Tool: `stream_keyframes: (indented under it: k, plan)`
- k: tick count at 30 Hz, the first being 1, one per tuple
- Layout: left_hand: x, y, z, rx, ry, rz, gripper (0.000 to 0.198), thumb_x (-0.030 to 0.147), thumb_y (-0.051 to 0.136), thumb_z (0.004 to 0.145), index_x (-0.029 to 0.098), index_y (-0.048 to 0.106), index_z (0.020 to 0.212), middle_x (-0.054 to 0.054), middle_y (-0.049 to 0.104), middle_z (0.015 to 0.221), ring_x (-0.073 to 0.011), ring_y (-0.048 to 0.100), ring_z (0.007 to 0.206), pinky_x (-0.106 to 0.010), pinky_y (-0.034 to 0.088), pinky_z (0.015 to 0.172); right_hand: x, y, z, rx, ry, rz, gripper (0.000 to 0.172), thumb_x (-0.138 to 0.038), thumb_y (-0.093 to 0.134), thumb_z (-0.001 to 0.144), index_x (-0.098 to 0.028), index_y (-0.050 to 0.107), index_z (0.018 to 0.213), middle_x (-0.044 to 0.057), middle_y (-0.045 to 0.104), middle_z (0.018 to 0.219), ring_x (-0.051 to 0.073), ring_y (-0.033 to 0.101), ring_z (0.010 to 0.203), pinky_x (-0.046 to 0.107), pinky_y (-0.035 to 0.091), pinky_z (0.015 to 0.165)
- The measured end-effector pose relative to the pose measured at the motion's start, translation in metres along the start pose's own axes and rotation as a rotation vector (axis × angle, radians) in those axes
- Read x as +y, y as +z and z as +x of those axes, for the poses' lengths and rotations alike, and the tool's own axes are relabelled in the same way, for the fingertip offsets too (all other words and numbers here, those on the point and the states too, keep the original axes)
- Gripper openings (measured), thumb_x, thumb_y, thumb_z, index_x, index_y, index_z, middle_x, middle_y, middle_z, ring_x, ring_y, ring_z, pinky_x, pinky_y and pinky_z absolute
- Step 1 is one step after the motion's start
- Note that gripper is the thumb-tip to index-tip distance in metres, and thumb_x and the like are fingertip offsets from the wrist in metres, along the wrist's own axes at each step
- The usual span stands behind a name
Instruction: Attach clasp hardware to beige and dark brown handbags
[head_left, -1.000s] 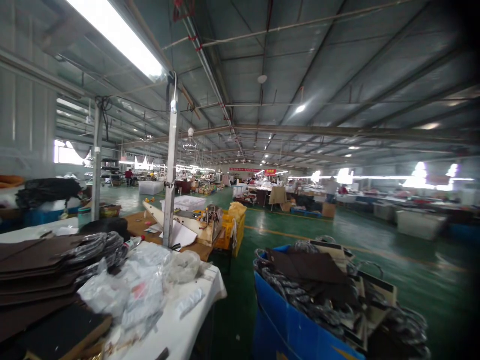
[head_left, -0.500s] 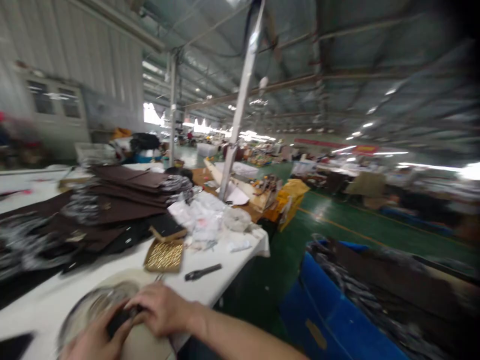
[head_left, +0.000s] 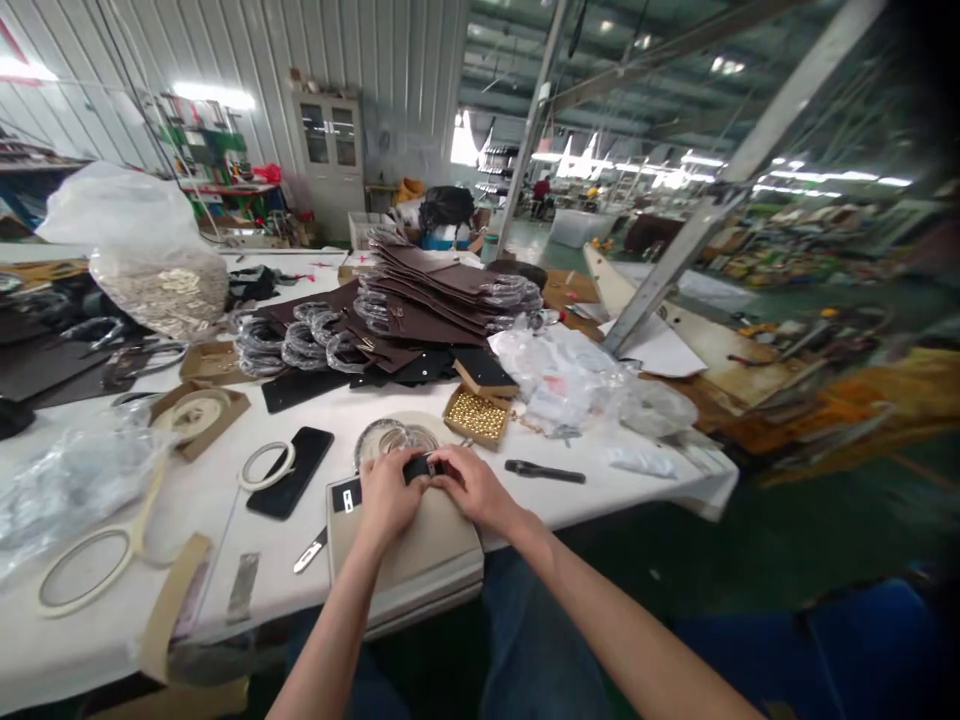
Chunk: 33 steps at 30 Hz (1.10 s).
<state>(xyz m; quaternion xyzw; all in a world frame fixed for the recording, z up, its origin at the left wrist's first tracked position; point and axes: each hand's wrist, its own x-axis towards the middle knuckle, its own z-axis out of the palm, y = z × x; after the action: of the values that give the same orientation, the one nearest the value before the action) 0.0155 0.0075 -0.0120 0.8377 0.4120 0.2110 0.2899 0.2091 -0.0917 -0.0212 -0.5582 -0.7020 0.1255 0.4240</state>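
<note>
Between my two hands is a short black strip (head_left: pixel 417 467), held over a stack of beige panels (head_left: pixel 442 545) at the table's front edge. My left hand (head_left: pixel 390 500) is closed on the strip's left part. The fingertips of my right hand (head_left: pixel 472 485) pinch its right end, where a small metal-looking piece shows, mostly covered by the fingers. At the stack's left corner lies a black piece with a pale rectangular buckle (head_left: pixel 347 500). Just beyond my hands are plastic-wrapped rings (head_left: pixel 375 437). An open box of small gold-coloured metal parts (head_left: pixel 478 416) sits to their right.
Left of the stack lie a black phone (head_left: pixel 300 478), tape rolls (head_left: pixel 264 466) and a small blade (head_left: pixel 309 552). A dark tool (head_left: pixel 545 471) rests at right. Brown panels with wrapped handles (head_left: pixel 435 290) are piled behind. A metal post (head_left: pixel 682 235) rises beyond crumpled plastic bags (head_left: pixel 555 375).
My view has swung left and steadied, so the hands now appear nearer the middle. The blue bin has moved mostly out of view. Both hands still hold the black strip.
</note>
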Motion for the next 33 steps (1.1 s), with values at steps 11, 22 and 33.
stream_keyframes:
  k: [11, 22, 33]
  plan:
    - [-0.002, -0.001, -0.003, 0.027, 0.018, -0.027, 0.043, 0.025, 0.079, 0.093, 0.034, 0.08, 0.135, -0.004, 0.082, 0.135, -0.0346, 0.068, 0.132, -0.054, 0.037, 0.122, -0.001, 0.007, -0.008, 0.043, -0.1, -0.108, 0.021, -0.027, 0.064, 0.116, -0.028, 0.078, 0.132, 0.012, 0.074, 0.136, 0.03, 0.071, 0.126, 0.051, 0.06, 0.111]
    - [-0.004, 0.0, -0.004, 0.042, 0.022, -0.041, 0.042, 0.025, 0.079, 0.094, 0.034, 0.079, 0.135, -0.004, 0.08, 0.136, -0.034, 0.068, 0.131, -0.053, 0.037, 0.12, 0.001, 0.013, -0.013, -0.015, -0.149, -0.267, 0.032, -0.024, 0.054, 0.119, -0.026, 0.075, 0.142, 0.015, 0.073, 0.137, 0.033, 0.069, 0.125, 0.054, 0.059, 0.106]
    - [-0.003, -0.004, -0.007, 0.011, -0.007, -0.028, 0.042, 0.027, 0.077, 0.098, 0.033, 0.076, 0.14, -0.006, 0.079, 0.138, -0.034, 0.064, 0.135, -0.052, 0.034, 0.123, -0.003, 0.016, -0.01, 0.061, -0.035, -0.103, 0.028, -0.027, 0.059, 0.118, -0.029, 0.081, 0.136, 0.014, 0.066, 0.145, 0.031, 0.067, 0.133, 0.049, 0.06, 0.114]
